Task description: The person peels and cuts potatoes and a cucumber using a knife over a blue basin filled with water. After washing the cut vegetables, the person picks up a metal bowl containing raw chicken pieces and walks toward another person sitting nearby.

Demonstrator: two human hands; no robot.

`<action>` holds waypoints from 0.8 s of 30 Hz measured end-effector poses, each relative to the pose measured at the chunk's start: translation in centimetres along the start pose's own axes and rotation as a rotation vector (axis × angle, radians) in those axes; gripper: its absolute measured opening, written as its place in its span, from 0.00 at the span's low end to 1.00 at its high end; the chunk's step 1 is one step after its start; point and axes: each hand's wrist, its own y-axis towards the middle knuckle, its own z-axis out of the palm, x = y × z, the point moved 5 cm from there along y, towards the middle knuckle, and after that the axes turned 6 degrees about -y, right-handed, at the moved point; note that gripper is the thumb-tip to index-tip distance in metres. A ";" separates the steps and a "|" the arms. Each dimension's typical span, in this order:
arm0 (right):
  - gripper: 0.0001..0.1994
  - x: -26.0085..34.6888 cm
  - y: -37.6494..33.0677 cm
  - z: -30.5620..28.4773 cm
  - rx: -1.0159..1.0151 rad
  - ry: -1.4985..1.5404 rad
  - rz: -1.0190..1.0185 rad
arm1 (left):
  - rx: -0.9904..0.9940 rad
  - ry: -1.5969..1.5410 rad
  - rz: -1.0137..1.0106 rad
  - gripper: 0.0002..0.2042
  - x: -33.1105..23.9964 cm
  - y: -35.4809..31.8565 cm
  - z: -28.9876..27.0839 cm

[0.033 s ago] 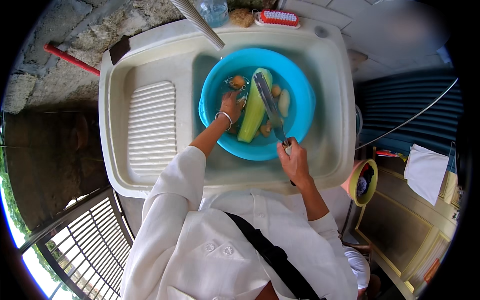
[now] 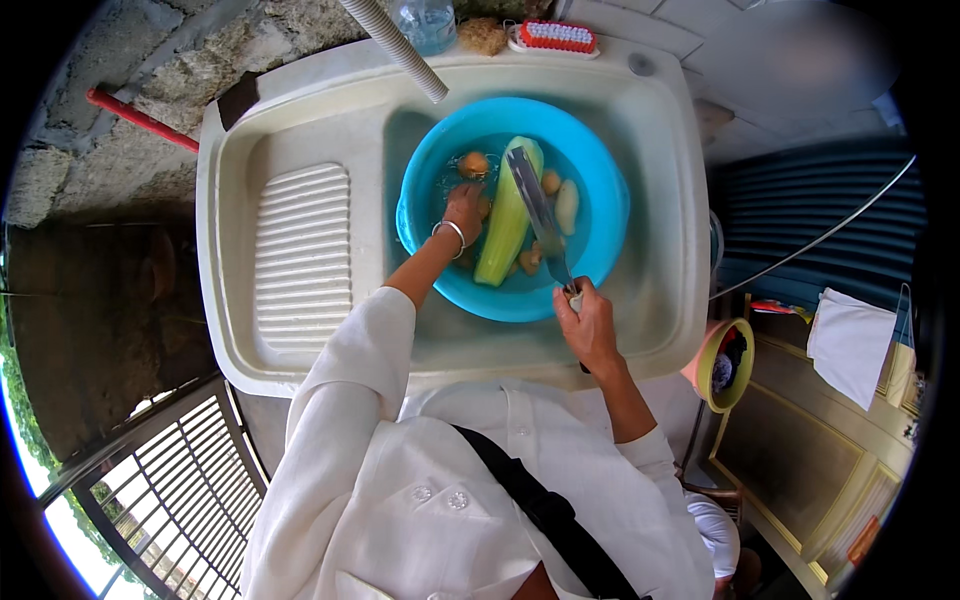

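Head view: a long pale-green gourd (image 2: 506,215) is seen lying in a round blue plastic basin of water (image 2: 610,190), which is set in the far right part of a cream plastic wash sink (image 2: 300,250). The left hand (image 2: 464,208) is rested on the gourd's left side, its fingers dipped in the water among small brown tubers (image 2: 473,163). The right hand (image 2: 590,325), at the basin's near rim, is closed around the handle of a long steel knife (image 2: 535,205), whose blade is held over the gourd.

Outdoor washing area of a home. Cream plastic laundry sink (image 2: 300,120) with ribbed washboard (image 2: 302,255), set against a rough stone wall (image 2: 110,50); scrub brush (image 2: 553,37) on its back ledge, corrugated hose (image 2: 395,45) hanging over it. Metal gate (image 2: 170,480) and greenery lower left; wooden cabinet (image 2: 800,450) lower right.
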 end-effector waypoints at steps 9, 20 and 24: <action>0.13 -0.1 0.1 -0.2 0.007 0.075 0.033 | 0.223 0.044 -0.323 0.18 1.5 -0.3 0.8; 0.12 0.0 0.0 0.6 0.053 0.010 -0.032 | 0.375 -1.718 -0.410 0.32 -7.7 -2.1 -4.1; 0.11 1.0 -0.5 0.3 0.034 0.022 -0.052 | 0.391 -1.660 -0.403 0.34 -8.9 -2.4 -4.8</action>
